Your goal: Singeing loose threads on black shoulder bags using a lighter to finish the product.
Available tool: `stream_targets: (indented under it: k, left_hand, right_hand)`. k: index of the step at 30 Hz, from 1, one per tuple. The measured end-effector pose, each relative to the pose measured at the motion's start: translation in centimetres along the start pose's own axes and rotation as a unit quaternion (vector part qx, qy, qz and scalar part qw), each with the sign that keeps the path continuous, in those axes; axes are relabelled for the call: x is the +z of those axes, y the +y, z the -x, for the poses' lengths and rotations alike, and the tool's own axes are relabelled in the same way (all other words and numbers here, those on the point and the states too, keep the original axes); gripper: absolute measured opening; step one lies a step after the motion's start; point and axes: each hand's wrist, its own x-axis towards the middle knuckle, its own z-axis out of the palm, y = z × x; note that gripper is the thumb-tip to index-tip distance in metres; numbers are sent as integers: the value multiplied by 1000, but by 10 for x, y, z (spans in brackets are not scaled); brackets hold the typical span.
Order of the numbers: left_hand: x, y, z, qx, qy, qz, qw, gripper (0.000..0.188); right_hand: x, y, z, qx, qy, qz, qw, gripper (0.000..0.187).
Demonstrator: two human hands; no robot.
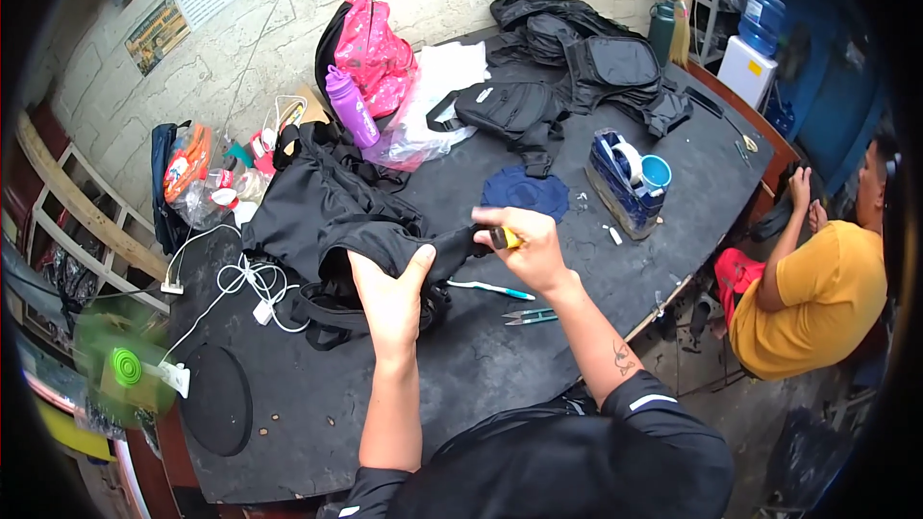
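My left hand (389, 298) is closed on the edge of a black fabric bag (370, 231), thumb on top and fingers partly inside the opening. In my right hand (534, 250) is a small tool with a yellow-and-black handle (504, 237); its working end cannot be made out. A black strap of the bag stretches toward that hand, and whether the fingers touch it is unclear. Just below lie a white-and-turquoise toothbrush-like stick (492, 289) and a pair of thread snips (531, 316). A dark blue cloth piece (525, 194) rests beyond my right hand.
A blue holder (615, 202) with a light-blue cup stands right of the cloth. Black bags (615, 67), a pink backpack (375, 58) and a purple bottle (352, 111) sit farther back. White cable (255, 279) and a fan (125, 365) are at left. A person in yellow (817, 288) sits right.
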Motion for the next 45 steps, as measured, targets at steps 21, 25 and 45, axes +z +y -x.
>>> stream_targets:
  k: [21,25,45]
  left_hand:
    - [0,-8,2,10,13,-30,999,57]
    - [7,-3,5,14,13,-21,1000,58]
    - [6,-8,6,28,7,-6,1000,60]
  right_hand:
    - [15,-20,26,266,24,46,963,28]
    - [15,-21,27,236,34,103,966,23]
    - [9,-29,23,179,21,156,971,20]
